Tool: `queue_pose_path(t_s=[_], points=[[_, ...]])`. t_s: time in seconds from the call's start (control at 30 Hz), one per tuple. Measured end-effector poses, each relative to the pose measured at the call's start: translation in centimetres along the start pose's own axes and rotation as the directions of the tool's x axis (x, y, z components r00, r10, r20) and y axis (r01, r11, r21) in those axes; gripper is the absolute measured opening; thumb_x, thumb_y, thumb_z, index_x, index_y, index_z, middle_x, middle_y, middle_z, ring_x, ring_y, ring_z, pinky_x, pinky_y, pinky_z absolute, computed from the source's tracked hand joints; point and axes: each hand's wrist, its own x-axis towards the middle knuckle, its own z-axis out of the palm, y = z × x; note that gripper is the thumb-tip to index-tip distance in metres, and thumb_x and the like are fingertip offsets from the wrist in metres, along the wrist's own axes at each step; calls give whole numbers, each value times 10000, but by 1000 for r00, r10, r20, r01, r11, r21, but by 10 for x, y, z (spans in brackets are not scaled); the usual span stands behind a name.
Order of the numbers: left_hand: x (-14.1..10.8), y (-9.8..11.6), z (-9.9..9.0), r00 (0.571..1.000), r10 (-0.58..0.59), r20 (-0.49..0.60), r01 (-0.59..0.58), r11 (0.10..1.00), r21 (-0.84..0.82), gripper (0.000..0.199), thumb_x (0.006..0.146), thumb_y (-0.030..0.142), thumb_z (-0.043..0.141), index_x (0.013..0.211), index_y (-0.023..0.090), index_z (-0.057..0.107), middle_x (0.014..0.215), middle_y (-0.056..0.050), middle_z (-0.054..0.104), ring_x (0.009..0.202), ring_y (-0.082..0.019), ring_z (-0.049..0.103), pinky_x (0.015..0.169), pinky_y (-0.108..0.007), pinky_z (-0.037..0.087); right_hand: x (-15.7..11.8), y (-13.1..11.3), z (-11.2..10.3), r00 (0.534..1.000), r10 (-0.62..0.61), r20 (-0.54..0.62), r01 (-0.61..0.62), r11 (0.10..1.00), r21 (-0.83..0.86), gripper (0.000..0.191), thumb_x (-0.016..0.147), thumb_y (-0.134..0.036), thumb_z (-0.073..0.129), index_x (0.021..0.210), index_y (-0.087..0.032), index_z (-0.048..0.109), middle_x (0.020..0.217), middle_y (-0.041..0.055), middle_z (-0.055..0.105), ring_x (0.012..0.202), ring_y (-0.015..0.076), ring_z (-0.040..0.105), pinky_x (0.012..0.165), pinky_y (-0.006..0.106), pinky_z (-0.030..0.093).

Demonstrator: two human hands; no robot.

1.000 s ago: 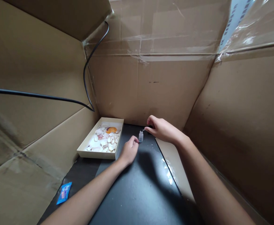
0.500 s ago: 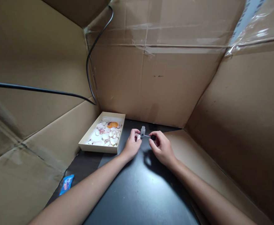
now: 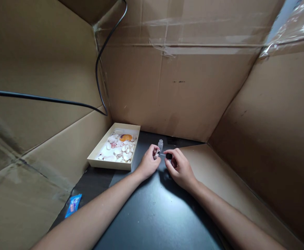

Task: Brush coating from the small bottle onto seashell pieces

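My left hand is closed on a small, pale shell, pinched between thumb and fingers and partly covered by them. In my right hand is a black cap, gripped between thumb and forefinger. A thin, pale stem sticks out of the cap to the left, its tip at or very near the shell; whether it is a brush or a dropper is too small to tell. Just behind the hands a small, uncapped, translucent bottle stands upright on the dark tabletop.
A shallow cream box with several shells, one of them orange, stands to the left. Near the left forearm lies a blue packet. Cardboard walls close in the back and sides. A black cable runs across the left.
My left hand has turned and moved slightly right, bringing the shell to the stem in front of the bottle. The capped stem has shifted slightly down. The view has shifted a little.
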Motion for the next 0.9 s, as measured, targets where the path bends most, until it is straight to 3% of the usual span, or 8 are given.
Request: queue_pose_path(t_s=[0.37, 0.5, 0.63, 0.8, 0.9], points=[[0, 1, -1, 999, -27, 21, 25, 998, 63, 102, 730, 125, 520, 792, 179, 460, 658, 57, 430, 626, -92, 397, 628, -222, 329, 0, -4, -3, 1000, -13, -21, 12, 999, -51, 185, 886, -235, 531, 1049, -194, 607, 827, 19, 541, 623, 115, 504, 605, 251, 414], [-1, 4, -1, 998, -29, 47, 27, 999, 42, 113, 727, 140, 526, 804, 181, 455, 657, 60, 429, 628, -93, 403, 625, -218, 330, -2, -5, -3, 997, -62, 46, 63, 998, -14, 233, 894, -231, 527, 1105, -216, 626, 844, 18, 542, 631, 112, 509, 607, 243, 418], [-2, 4, 0, 999, -5, 46, 2, 997, 75, 104, 724, 134, 513, 779, 182, 439, 650, 61, 404, 622, -92, 376, 611, -219, 308, -2, -5, -4, 1000, -15, 10, 16, 1000, -22, 226, 903, -237, 524, 1091, -227, 648, 804, 8, 513, 611, 110, 492, 593, 244, 411], [-2, 5, -1, 999, 1, 51, -4, 998, 66, 93, 733, 134, 495, 746, 180, 415, 667, 53, 421, 645, -96, 385, 624, -222, 313, -1, -6, -4, 996, -72, 51, 72, 997, 4, 226, 901, -238, 525, 1090, -210, 646, 781, 12, 510, 613, 117, 490, 599, 254, 419], [-1, 5, -2, 999, 6, 51, -11, 996, 88, 96, 744, 144, 488, 717, 178, 402, 653, 54, 384, 635, -94, 353, 613, -223, 292, -1, -6, -4, 999, -34, -2, 34, 999, -12, 213, 901, -248, 533, 1074, -205, 650, 778, 13, 517, 602, 115, 482, 587, 255, 411]])
